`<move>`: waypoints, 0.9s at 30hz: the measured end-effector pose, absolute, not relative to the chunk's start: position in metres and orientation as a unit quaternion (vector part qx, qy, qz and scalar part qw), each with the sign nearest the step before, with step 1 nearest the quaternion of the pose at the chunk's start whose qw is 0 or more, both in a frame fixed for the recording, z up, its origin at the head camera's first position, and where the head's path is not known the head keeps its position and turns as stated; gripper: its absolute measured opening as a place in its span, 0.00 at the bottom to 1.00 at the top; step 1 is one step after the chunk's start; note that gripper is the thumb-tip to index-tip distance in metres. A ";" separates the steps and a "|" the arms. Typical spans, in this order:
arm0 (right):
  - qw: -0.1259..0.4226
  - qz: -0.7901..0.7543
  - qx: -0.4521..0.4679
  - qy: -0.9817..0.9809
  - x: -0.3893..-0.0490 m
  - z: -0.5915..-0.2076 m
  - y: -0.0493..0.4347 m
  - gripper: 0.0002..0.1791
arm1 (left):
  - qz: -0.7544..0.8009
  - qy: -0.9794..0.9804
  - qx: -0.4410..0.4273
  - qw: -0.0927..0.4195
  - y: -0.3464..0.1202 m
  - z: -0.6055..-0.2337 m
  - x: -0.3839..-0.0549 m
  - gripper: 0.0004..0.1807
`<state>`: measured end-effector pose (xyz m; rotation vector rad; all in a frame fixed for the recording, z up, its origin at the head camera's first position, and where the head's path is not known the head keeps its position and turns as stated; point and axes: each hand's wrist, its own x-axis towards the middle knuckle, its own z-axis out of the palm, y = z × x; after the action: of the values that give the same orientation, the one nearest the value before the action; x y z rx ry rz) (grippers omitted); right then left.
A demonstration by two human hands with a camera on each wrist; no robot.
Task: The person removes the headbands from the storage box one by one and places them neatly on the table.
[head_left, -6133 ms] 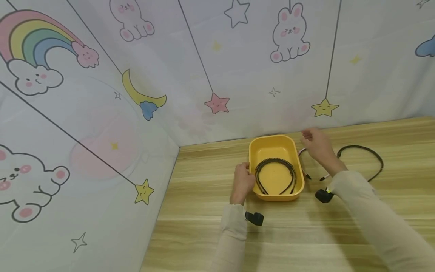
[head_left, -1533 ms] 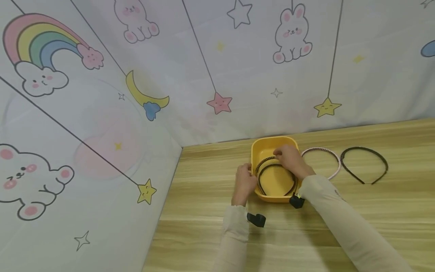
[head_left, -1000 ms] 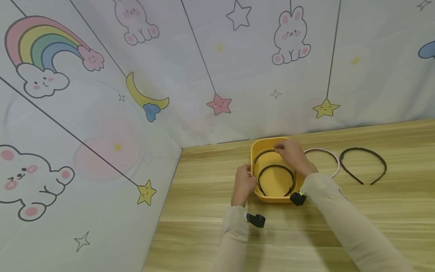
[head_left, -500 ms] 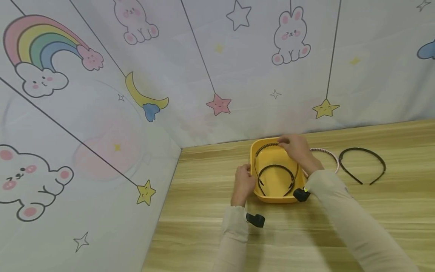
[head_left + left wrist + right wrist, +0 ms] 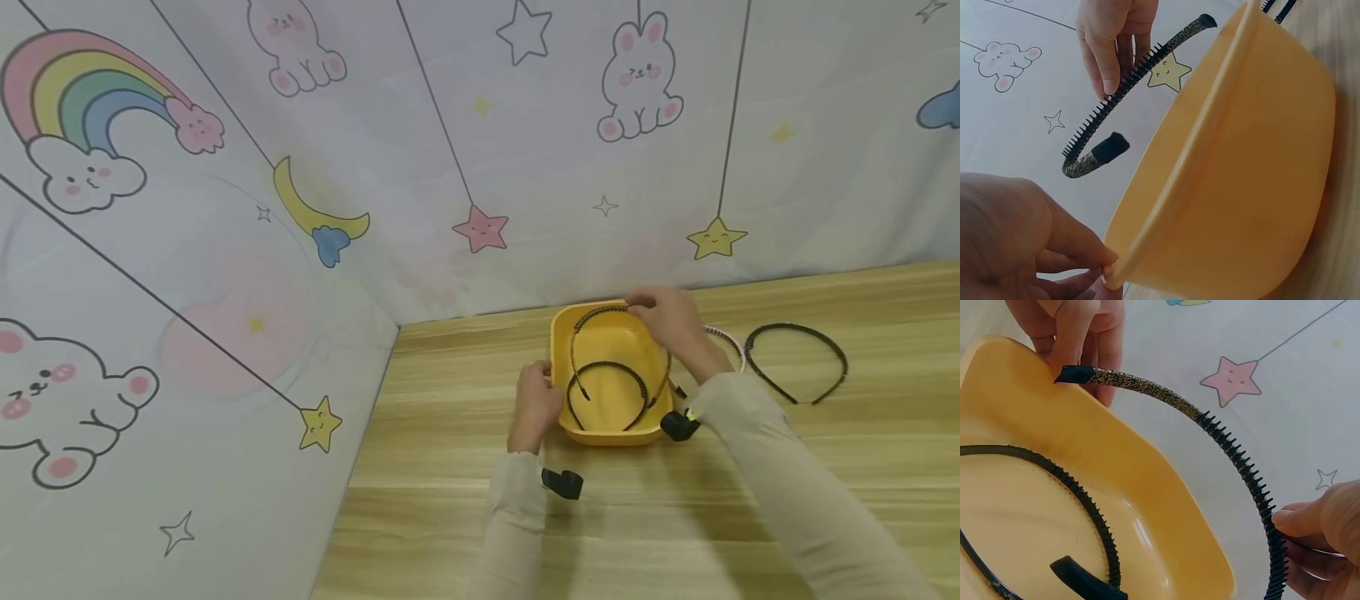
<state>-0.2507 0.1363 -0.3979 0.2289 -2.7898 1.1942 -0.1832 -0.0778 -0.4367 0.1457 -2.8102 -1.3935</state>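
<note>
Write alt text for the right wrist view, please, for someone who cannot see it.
The right hand pinches a toothed dark headband over a yellow bin holding another dark headband. The left hand grips the bin; a pink star decorates the backdrop.

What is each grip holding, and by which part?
Right grip: the gold-flecked headband, by its toothed curve. Left grip: the yellow box, by its rim.

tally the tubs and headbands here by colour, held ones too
Yellow: 1 tub
Pink: 1 headband
Dark: 3 headbands (one held, one in the tub, one on the table)
Total: 5
</note>
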 end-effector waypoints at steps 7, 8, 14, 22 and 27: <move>0.058 0.400 0.071 -0.912 -0.247 -0.397 0.151 0.17 | -0.444 -0.895 0.042 0.001 -0.077 -0.438 -0.186 0.28; 0.059 0.400 0.071 -0.912 -0.246 -0.397 0.153 0.17 | -0.445 -0.894 0.042 0.000 -0.077 -0.438 -0.186 0.28; 0.062 0.403 0.071 -0.910 -0.243 -0.398 0.161 0.17 | -0.440 -0.897 0.042 0.001 -0.078 -0.437 -0.187 0.29; 0.069 0.398 0.085 -0.911 -0.231 -0.400 0.170 0.17 | -0.439 -0.898 0.044 -0.009 -0.079 -0.439 -0.185 0.28; 0.071 0.392 0.088 -0.913 -0.223 -0.399 0.179 0.18 | -0.436 -0.899 0.044 -0.010 -0.078 -0.439 -0.185 0.28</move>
<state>-0.2235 0.1787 -0.3993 0.2634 -2.7448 1.1797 -0.1850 -0.0783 -0.4386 0.1401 -2.8418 -1.3795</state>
